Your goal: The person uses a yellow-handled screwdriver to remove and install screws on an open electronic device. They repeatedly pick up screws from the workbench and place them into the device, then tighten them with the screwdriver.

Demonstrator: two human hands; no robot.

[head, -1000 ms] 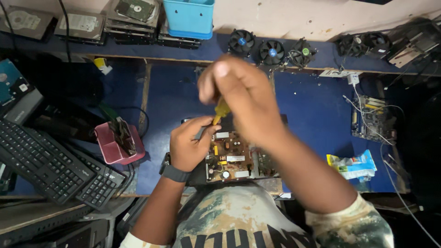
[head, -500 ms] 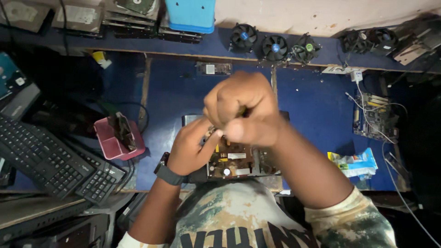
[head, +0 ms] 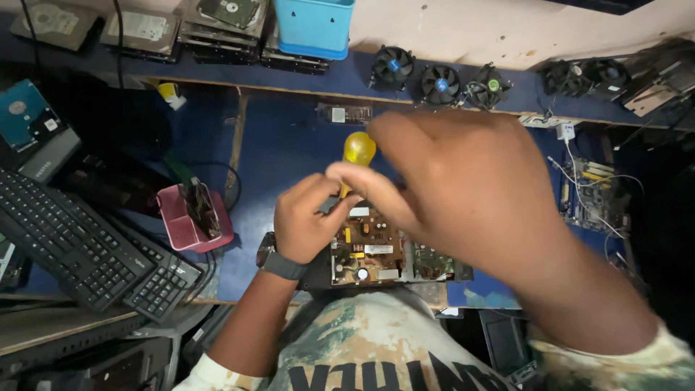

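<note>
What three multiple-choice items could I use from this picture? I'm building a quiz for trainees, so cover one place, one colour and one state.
1. Where does the small pink plastic bin stand?
A. left of the brown populated circuit board
B. right of it
C. on it

2. What colour is the rounded translucent screwdriver handle?
A. red
B. yellow
C. green

3. What is the left hand doing?
A. typing on the keyboard
B. hanging free
C. resting on the board's edge

Key: 1 A, the bin sits beside the black keyboard, left of the board. 2 B, the handle shows yellow. 3 C, its fingers lie on the board while the right hand grips the handle.
</note>
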